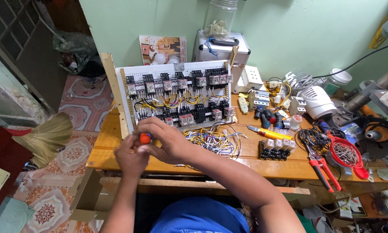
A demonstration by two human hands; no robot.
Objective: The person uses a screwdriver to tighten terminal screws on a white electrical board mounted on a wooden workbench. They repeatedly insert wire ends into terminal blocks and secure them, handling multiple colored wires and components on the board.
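Observation:
A white perforated panel (pixel 129 101) leans upright on the wooden table (pixel 254 166). It carries rows of black relay sockets and yellow, black and white wires. My left hand (pixel 131 157) and my right hand (pixel 164 139) meet at the panel's lower left corner. Between them an orange-capped screwdriver handle (pixel 145 138) sticks up, and both hands are closed around it. The tool's tip is hidden behind my fingers. A loose tangle of coloured wires (pixel 213 141) lies on the table just right of my right hand.
Black relay blocks (pixel 275 149), a yellow utility knife (pixel 267 133), red-handled pliers (pixel 323 168) and a red strainer of screws (pixel 345 154) lie to the right. A metal case (pixel 222 51), white sockets and a broom (pixel 47 138) surround the table.

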